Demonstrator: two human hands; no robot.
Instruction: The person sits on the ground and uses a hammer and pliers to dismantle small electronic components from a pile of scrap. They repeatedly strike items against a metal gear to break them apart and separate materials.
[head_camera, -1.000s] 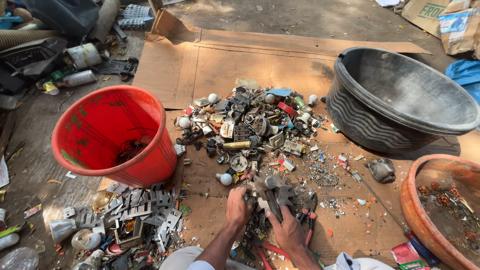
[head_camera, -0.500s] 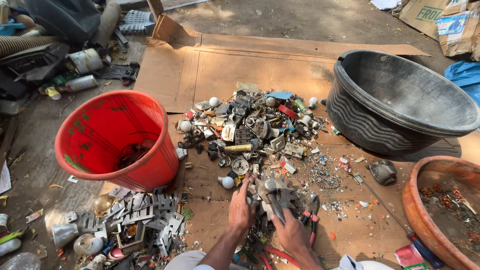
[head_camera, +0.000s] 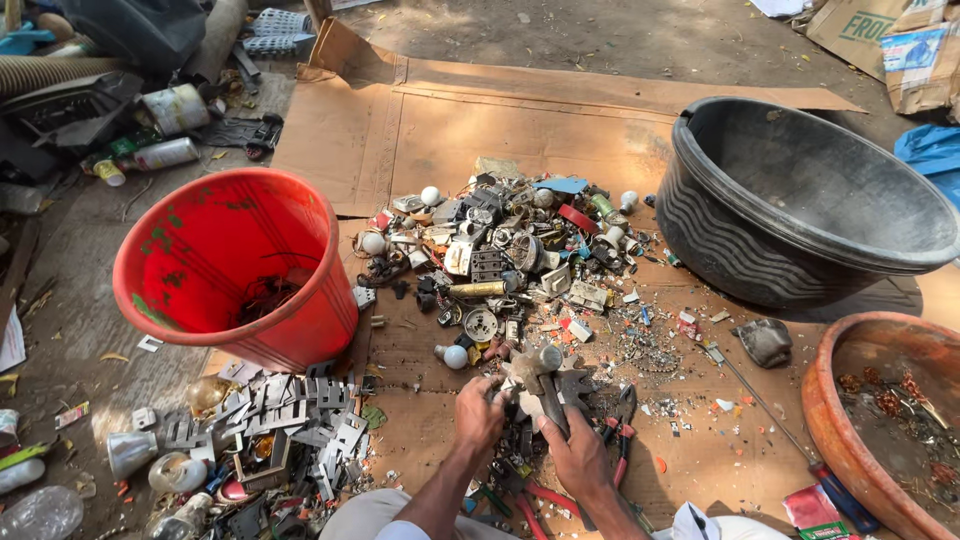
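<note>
Left hand (head_camera: 478, 415) and right hand (head_camera: 575, 450) closed around grey metal part (head_camera: 545, 385), near edge of scrap pile (head_camera: 510, 255). Risk: cuts from jagged edges; slipping into pliers (head_camera: 622, 425) just right.

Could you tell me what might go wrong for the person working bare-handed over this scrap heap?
1. The left hand and right hand grip a jagged metal part with a tool; a slip could cut bare skin.
2. The scrap pile holds small bulbs and sharp fragments close to the hands, which might break or prick.
3. Prised-off pieces could fly and miss the red bucket or black tub.
</note>
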